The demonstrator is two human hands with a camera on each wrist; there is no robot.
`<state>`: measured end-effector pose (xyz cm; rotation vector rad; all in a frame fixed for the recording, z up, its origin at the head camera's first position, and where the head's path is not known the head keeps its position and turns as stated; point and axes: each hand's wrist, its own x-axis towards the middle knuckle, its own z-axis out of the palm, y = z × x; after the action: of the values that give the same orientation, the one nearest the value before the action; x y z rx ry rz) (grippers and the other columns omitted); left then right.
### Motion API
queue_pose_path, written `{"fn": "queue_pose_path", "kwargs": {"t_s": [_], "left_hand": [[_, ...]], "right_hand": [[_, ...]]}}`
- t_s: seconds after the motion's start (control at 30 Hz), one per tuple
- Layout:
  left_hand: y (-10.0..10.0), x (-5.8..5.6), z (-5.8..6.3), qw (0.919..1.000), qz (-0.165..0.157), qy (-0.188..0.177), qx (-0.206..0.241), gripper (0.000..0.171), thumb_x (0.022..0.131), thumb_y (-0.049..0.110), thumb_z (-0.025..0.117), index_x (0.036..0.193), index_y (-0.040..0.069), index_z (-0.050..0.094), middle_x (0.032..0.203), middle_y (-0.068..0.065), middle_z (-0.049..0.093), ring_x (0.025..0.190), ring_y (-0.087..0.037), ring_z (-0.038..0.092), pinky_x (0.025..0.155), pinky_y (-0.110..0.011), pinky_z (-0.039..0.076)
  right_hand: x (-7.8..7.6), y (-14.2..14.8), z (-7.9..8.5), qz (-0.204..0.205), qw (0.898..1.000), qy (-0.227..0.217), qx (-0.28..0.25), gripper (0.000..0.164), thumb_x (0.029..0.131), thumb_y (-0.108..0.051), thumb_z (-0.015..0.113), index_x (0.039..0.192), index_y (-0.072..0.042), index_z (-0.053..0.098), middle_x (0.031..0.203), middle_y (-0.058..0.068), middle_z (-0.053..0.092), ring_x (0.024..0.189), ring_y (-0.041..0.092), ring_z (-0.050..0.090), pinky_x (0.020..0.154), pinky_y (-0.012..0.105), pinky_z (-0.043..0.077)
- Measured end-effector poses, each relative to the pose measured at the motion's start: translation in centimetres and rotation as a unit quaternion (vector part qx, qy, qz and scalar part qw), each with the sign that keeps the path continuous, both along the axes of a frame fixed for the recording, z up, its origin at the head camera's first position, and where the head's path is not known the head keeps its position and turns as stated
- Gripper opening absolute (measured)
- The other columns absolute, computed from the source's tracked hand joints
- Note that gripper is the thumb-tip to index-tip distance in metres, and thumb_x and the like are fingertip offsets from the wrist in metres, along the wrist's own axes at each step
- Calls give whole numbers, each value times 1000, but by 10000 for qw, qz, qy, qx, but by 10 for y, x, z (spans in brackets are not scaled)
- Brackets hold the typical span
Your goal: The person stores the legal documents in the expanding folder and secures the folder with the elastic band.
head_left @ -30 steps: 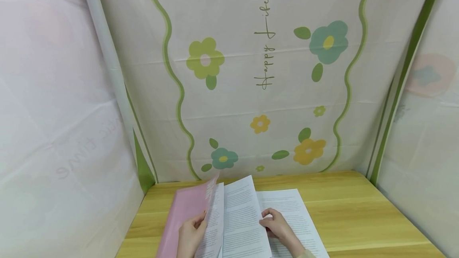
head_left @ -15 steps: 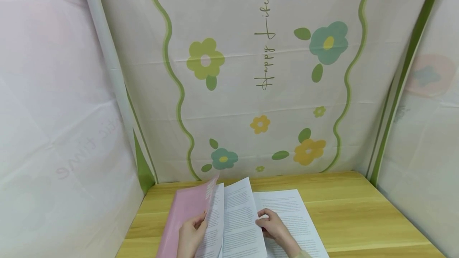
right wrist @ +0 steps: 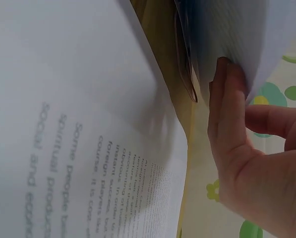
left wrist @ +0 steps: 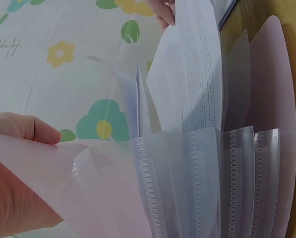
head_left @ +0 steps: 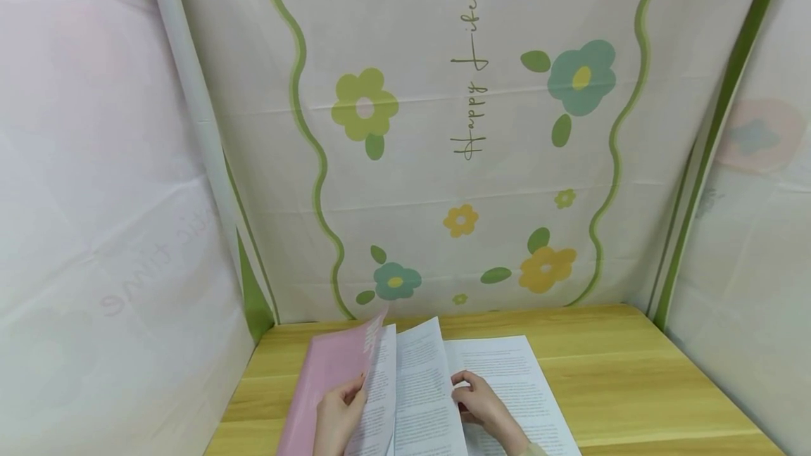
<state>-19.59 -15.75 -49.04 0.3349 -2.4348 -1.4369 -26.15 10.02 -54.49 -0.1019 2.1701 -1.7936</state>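
Note:
A pink folder point(head_left: 332, 361) stands partly spread on the table, its front cover point(left wrist: 108, 178) raised. My left hand point(head_left: 338, 414) pinches that cover's edge between thumb and fingers. Clear plastic sleeves point(left wrist: 205, 178) fan out inside, seen in the left wrist view, with printed paper among them. Beside the cover, a printed page point(head_left: 378, 400) sits upright. My right hand point(head_left: 483, 405) pinches the right edge of a raised printed sheet point(head_left: 421, 385), its fingers point(right wrist: 229, 109) lying along the far side. Under and beyond that hand, another printed sheet point(head_left: 507, 364) lies flat.
The wooden table point(head_left: 646, 385) extends to the right of the papers. A flowered fabric wall point(head_left: 412, 174) rises behind its back edge. White fabric panels stand on the left point(head_left: 114, 195) and right point(head_left: 754, 266).
My right hand has shifted a little to the left, carrying the raised sheet's edge toward the folder; more of the flat sheet shows. The left hand stays on the cover.

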Motion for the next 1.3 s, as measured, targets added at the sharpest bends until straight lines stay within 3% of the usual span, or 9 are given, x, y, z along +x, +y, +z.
{"fn": "queue_pose_path", "kwargs": {"t_s": [0.2,0.6,0.83,1.13,1.3], "left_hand": [[2,-1,0,9999,65,-43,76,28,86,17,69,110,3,75,102,-14,77,91,-17,72,70,-20,50],[2,-1,1,10000,4,24,66,28,88,20,70,109,3,75,102,-13,77,94,-20,72,71,-21,50],[2,-2,0,10000,51,-32,-12,28,88,24,70,108,5,76,101,-12,78,97,-23,72,76,-28,53],[1,0,-2,10000,-40,-80,-27,29,86,17,67,111,5,74,107,-13,77,103,-28,72,83,-36,55],[1,0,-3,9999,-27,-17,-108,27,86,16,67,109,4,75,104,-12,77,98,-26,73,81,-35,55]], "right_hand": [[-1,3,4,130,9997,-133,158,37,87,-11,56,121,3,56,89,5,72,75,13,69,69,33,59],[3,-2,3,284,9994,-48,-186,34,87,-8,58,119,5,57,85,0,72,73,9,67,60,23,55],[2,-7,1,312,9989,-25,-349,36,85,-5,57,119,7,56,85,0,72,71,8,65,59,22,55],[3,-12,2,429,9981,-60,-437,34,87,-4,58,119,9,55,89,2,70,73,8,66,62,22,57],[3,-15,1,391,9985,-61,-377,33,87,-4,59,118,8,57,90,3,70,74,8,66,63,23,57]]}}
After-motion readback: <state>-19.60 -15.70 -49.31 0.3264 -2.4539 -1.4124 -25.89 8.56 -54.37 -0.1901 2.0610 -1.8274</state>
